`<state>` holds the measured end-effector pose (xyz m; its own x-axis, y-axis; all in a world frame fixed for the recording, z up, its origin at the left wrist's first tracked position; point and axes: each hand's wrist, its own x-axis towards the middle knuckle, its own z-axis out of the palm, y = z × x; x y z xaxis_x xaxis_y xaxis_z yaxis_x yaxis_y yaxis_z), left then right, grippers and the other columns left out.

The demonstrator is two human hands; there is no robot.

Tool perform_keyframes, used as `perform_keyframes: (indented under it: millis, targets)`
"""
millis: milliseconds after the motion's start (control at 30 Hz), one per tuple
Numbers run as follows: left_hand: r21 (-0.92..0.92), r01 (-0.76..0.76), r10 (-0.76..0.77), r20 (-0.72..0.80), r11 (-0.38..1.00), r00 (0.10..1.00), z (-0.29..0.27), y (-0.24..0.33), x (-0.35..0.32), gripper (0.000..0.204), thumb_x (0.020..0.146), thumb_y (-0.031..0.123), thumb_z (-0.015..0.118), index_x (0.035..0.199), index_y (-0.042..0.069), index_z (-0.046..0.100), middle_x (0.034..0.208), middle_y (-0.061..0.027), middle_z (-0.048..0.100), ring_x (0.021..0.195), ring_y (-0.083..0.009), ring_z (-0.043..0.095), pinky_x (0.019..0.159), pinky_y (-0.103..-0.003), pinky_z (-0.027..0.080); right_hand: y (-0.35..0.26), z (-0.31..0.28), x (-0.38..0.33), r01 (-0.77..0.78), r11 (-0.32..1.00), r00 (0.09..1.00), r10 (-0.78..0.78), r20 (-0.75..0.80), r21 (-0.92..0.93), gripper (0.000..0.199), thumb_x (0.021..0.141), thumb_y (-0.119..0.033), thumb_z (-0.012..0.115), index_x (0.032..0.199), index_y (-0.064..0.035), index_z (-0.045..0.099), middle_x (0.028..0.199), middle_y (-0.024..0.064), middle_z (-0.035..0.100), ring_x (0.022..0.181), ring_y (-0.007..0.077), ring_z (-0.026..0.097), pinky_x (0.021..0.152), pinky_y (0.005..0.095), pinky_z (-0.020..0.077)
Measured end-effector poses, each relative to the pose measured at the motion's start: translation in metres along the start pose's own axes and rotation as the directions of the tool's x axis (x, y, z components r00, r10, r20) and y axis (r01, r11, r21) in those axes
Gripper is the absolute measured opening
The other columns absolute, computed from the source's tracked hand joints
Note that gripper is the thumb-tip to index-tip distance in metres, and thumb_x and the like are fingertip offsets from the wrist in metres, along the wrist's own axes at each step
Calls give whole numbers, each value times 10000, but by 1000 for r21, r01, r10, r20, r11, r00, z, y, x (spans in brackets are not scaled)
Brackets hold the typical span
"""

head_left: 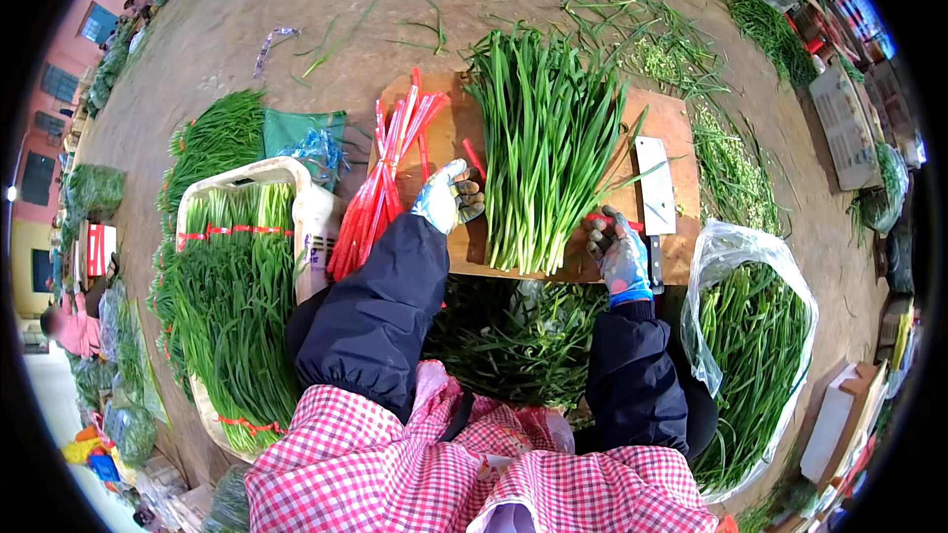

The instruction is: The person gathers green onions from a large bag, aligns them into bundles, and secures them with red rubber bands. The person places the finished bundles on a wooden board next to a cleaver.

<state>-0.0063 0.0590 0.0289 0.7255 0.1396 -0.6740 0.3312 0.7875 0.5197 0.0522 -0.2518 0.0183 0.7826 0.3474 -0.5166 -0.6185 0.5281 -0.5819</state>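
A shallow pale basket (296, 174) holds chives tied with two red bands, a clear plastic bag (726, 247) holds loose ones, while on the wooden board (676, 123) both gloved hands, left (446, 197) and right (618, 252), curl loosely against one flat chive bunch (543, 138) beside one steel cleaver (654, 195).

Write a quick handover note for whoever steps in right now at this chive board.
Left hand: gloved, at the left edge of the loose chive pile on the wooden board, beside the red ties; whether it grips one is unclear.
Right hand: gloved, on the pile's cut ends, by the cleaver.
Done: tied bundles lie in the basket on the left.
Left: the pile on the board is untied; more chives fill the plastic bag on the right.
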Motion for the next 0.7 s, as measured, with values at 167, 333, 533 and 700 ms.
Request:
perform_keyframes:
  millis: [167,333,533,700]
  targets:
    - [192,49,-35,-79,980,996,-2,7,7,260,856,385,582,843,128,545,650,-49,591,571,-223,600,564,-392,536,-3,3,0,-18,999,1000,17,-21,-46,351,961,-243,450,1251,-46,448,855,63,592,731,176,570,615,302,462]
    - [388,-20,109,-207,921,972,9,2,-2,360,827,417,605,944,78,588,772,-50,573,692,-194,584,615,-380,516,0,0,2,3,998,1000,-1,31,-69,347,963,-261,437,1237,-50,462,857,67,598,709,180,578,600,301,466]
    - [449,-322,415,-124,833,901,3,-14,-10,280,899,274,532,1034,41,606,931,-86,637,782,-194,604,679,-337,511,1,1,2,-14,997,998,19,62,-79,346,971,-261,425,1241,-51,472,865,64,597,714,177,572,620,295,468]
    - [848,-328,690,530,-417,494,3,2,-9,272,741,134,594,996,49,632,1070,-126,604,1027,-311,547,886,-369,445,-1,2,-5,26,995,997,-18,80,-101,364,958,-274,469,1241,-47,480,869,58,598,717,162,568,624,295,470]
